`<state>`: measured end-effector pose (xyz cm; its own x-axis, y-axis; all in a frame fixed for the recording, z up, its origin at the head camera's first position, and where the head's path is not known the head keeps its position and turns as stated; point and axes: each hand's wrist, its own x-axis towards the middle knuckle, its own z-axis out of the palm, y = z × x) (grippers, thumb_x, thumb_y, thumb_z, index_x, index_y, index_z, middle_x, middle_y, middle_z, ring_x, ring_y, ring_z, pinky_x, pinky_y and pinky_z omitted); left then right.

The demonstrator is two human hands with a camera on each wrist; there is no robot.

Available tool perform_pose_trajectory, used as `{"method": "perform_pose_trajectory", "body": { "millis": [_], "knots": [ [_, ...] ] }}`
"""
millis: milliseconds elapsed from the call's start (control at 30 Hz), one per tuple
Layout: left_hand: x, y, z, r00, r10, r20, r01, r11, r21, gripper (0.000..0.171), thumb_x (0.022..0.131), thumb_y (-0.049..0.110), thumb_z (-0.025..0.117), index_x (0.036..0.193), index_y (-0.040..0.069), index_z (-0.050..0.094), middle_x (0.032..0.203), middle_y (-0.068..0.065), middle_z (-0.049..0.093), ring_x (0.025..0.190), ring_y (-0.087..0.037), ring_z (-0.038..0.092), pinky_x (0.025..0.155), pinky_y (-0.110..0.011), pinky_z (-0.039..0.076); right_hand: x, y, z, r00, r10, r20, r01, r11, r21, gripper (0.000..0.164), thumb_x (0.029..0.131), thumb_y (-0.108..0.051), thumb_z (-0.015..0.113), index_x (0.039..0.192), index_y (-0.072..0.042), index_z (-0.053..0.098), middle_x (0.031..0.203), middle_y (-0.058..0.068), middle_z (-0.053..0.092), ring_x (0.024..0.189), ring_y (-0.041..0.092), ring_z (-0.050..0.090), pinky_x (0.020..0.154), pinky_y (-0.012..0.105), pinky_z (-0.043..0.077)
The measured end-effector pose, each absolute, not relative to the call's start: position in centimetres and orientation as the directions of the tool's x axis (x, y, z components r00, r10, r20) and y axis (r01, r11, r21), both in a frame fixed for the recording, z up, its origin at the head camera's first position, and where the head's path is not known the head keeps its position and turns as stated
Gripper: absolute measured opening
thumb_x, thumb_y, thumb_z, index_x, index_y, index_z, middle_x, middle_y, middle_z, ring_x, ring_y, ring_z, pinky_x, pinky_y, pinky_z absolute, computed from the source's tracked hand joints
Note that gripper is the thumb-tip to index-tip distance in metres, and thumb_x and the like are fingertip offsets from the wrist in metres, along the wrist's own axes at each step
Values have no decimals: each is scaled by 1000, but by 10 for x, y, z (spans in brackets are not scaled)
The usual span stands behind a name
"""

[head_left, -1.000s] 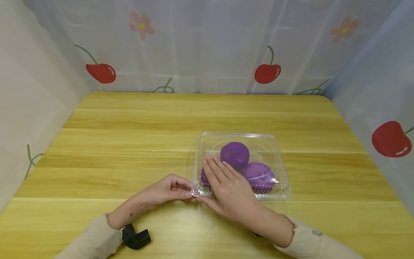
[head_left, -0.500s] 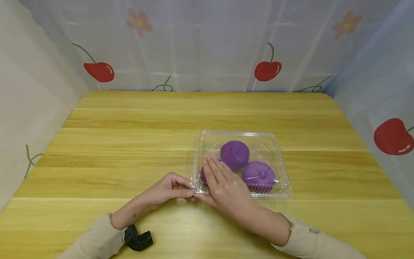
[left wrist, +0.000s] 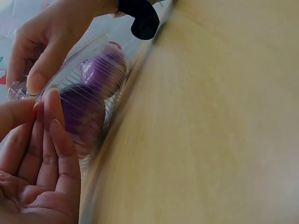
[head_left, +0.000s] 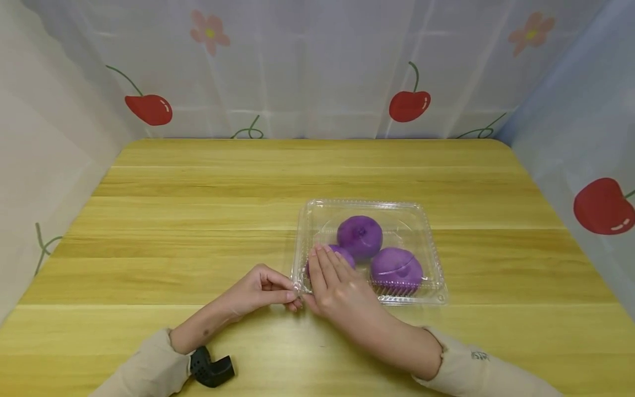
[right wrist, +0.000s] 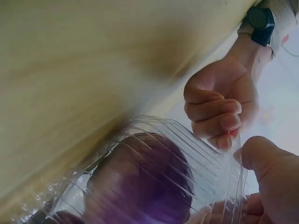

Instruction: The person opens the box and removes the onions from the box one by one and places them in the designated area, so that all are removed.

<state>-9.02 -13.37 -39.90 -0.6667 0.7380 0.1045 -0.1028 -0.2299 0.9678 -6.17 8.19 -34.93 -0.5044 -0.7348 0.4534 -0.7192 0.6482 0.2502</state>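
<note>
A clear plastic clamshell box (head_left: 402, 220), lid down, lies on the table and holds three purple round pieces (head_left: 359, 237), each with a smooth skin; their kind cannot be told. My left hand (head_left: 258, 289) pinches the box's near left corner between thumb and fingers; in the left wrist view this hand (left wrist: 42, 163) is palm up at the rim. Nearly straight fingers of my right hand (head_left: 347, 298) press on the lid over the left piece, partly hiding it. Its thumb (right wrist: 259, 151) touches the near rim beside the left fingertips.
The wooden table (head_left: 198, 193) extends around the box, with a cherry-patterned curtain (head_left: 307, 66) behind and at the sides. A black wrist device (head_left: 212, 368) sticks out from the left sleeve (head_left: 154, 361).
My right hand has slid slightly left and toward me along the lid, so more of the left purple piece shows. My left hand keeps its pinch on the corner.
</note>
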Motion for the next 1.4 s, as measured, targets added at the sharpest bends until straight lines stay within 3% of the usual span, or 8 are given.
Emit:
{"method": "perform_pose_trajectory", "body": {
  "millis": [300, 467, 567, 733, 900, 1100, 1167, 1400],
  "knots": [
    [-88, -133, -397, -705, 709, 9, -170, -182, 968, 25, 89, -5, 55, 94, -29, 51, 83, -9, 69, 75, -15, 66, 71, -30, 57, -60, 91, -347, -517, -721, 461, -756, 637, 150, 59, 86, -29, 64, 128, 10, 49, 129, 24, 49, 121, 35, 46, 102, 41, 37],
    [-87, -134, -393, -702, 710, -54, -222, -146, 964, 15, 87, -4, 56, 90, -18, 60, 80, -8, 69, 72, -12, 65, 70, -27, 57, -54, 114, -347, -495, -670, 554, -757, 645, 104, 45, 98, -22, 40, 131, 7, 48, 132, 20, 49, 121, 33, 46, 99, 43, 40],
    [-86, -136, -391, -695, 716, -70, -234, -133, 963, 9, 86, -3, 58, 87, -9, 64, 80, -9, 68, 71, -13, 64, 71, -28, 57, -49, 136, -346, -525, -628, 574, -733, 676, 70, 46, 100, -23, 31, 131, 6, 48, 131, 20, 50, 121, 34, 46, 98, 46, 41],
    [-86, -139, -388, -685, 726, -65, -219, -119, 968, 21, 87, -1, 58, 90, -22, 56, 81, -10, 68, 71, -13, 64, 72, -29, 57, -40, 176, -345, -628, -574, 526, -669, 743, 12, 55, 101, -37, 28, 133, 4, 47, 132, 20, 50, 121, 38, 45, 98, 52, 39],
    [-85, -142, -386, -687, 724, -58, -210, -121, 970, 26, 87, -2, 58, 92, -27, 52, 82, -11, 68, 72, -13, 64, 72, -29, 57, -35, 199, -344, -639, -542, 546, -637, 771, 21, 57, 100, -36, 30, 129, 9, 50, 128, 24, 51, 116, 42, 47, 87, 53, 47],
    [-86, -146, -386, -693, 717, -71, -242, -138, 960, 12, 89, 0, 58, 94, -7, 66, 85, -12, 69, 76, -16, 66, 75, -32, 56, -32, 202, -341, -628, -569, 531, -632, 771, 80, 54, 102, -30, 28, 122, 15, 52, 122, 29, 53, 110, 41, 53, 86, 47, 49],
    [-85, -149, -385, -673, 733, -99, -275, -124, 953, 15, 92, 5, 57, 98, -4, 67, 90, -15, 69, 81, -19, 67, 77, -33, 56, -33, 201, -341, -620, -575, 533, -629, 771, 101, 54, 102, -29, 29, 120, 16, 52, 120, 29, 54, 108, 40, 55, 86, 47, 49],
    [-73, -133, -386, -497, 857, -139, -382, -72, 922, 40, 99, 14, 49, 118, -21, 49, 113, -31, 58, 101, -30, 61, 88, -41, 50, -35, 198, -341, -601, -572, 558, -627, 770, 114, 52, 101, -26, 31, 118, 17, 53, 118, 30, 56, 106, 40, 56, 85, 46, 50]
  ]
}}
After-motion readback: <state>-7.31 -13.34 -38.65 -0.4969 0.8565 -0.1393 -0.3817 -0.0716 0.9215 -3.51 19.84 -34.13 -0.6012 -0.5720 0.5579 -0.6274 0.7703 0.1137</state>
